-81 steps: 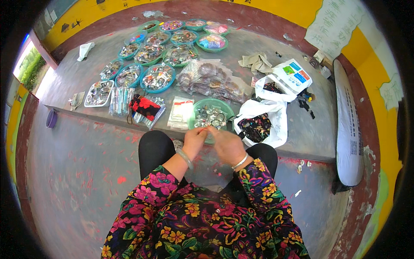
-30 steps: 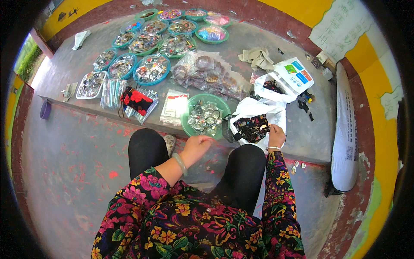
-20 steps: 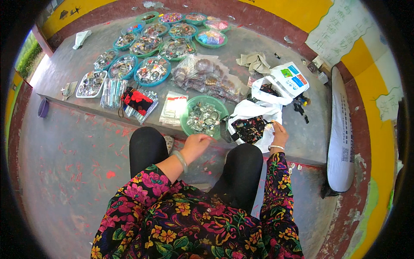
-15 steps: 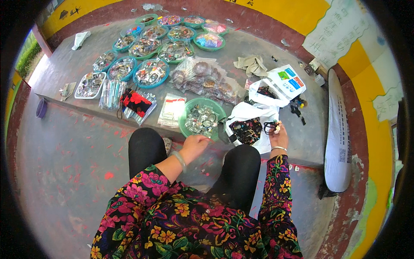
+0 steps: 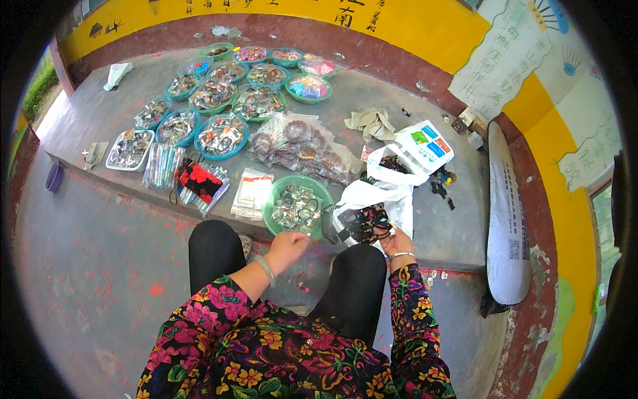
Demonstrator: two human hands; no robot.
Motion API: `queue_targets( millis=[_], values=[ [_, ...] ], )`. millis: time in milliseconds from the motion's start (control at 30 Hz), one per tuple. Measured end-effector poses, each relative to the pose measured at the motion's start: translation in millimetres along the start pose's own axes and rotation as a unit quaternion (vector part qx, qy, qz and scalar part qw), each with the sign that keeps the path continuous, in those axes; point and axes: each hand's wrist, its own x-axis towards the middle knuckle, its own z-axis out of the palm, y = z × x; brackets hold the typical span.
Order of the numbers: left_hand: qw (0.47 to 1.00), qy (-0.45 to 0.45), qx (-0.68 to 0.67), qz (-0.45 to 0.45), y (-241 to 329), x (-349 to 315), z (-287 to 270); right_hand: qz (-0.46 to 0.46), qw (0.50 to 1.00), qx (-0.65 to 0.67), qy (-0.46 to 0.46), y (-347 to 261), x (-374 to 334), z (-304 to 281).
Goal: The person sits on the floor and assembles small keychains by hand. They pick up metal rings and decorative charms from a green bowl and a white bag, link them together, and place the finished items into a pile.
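Beyond right hand (image 5: 397, 245), printed bag (image 5: 426, 145), wall writing (image 5: 343, 18)

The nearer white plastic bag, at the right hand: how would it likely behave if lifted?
The white plastic bag probably flops, its thin-looking sides being creased. It may sag under the heap of small dark accessories inside. Tipped, it could spill, since its mouth gapes open.

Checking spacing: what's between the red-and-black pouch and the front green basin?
Head view: whitish flat packets lie between; packs under the pouch also jut toward the basin.
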Motion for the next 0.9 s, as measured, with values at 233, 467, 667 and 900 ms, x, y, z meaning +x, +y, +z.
queue_targets(
  millis=[233,467,667,900],
  values=[
    [0.999,-0.014,-0.001,0.035,-5.7,9.0,5.7,-0.141,0.988,-0.001,0.070,-87.0,107.3,20.8],
    [0.999,-0.028,0.017,0.002,2.1,7.8,1.9,-0.129,0.958,-0.066,0.246,-115.8,120.6,53.7],
    [0.999,-0.001,0.004,0.043,-15.2,2.7,10.2,-0.139,0.972,-0.148,0.118,-40.1,54.1,10.1],
    [0.999,-0.027,-0.027,-0.010,-1.4,4.4,2.7,-0.097,0.952,-0.273,0.104,-12.0,12.1,-23.7]
  ],
)
